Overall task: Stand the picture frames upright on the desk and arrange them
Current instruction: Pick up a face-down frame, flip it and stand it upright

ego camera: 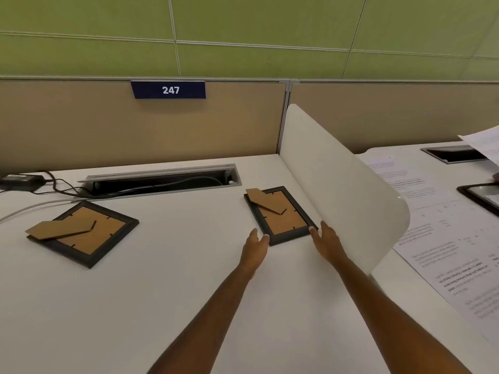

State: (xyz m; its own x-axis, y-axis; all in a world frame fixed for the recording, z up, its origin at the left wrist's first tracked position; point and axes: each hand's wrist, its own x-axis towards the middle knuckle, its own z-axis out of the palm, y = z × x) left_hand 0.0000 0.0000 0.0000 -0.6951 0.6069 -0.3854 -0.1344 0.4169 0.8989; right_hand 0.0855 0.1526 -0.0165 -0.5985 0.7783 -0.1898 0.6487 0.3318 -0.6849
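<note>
**Head view: both my hands at the near end of the smaller frame**

Head camera looks down over a white desk (167, 279) where two black picture frames lie face-down, brown backing boards up. The smaller frame (280, 215) lies right of centre, just beside the curved white divider (345, 184) that rises along the desk's right edge. Its cardboard easel leg (266, 201) is partly swung out and slants across the far half of the back.

My left hand (255, 251) reaches in at the near left corner of this frame; the fingers are extended and held close together, the fingertips touching the black edge. My right hand (328, 242) sits at the near right corner, between the frame and the divider, fingers also straight and together, the thumb tip against the frame's corner. Neither hand has closed around the frame; it is flat on the desk.

The larger frame (83, 233) lies well apart to the left, also on its face, its own easel leg (60, 228) lifted and pointing left.

Behind both frames a long cable slot (162, 180) is set into the desk, with dark cables (58, 188) running from it to a power adapter (20, 180) at the far left. A blue tag reading 247 (169, 89) hangs on the tan partition (81, 125). Beyond the divider, printed sheets (442, 252) cover the neighbouring desk.
</note>
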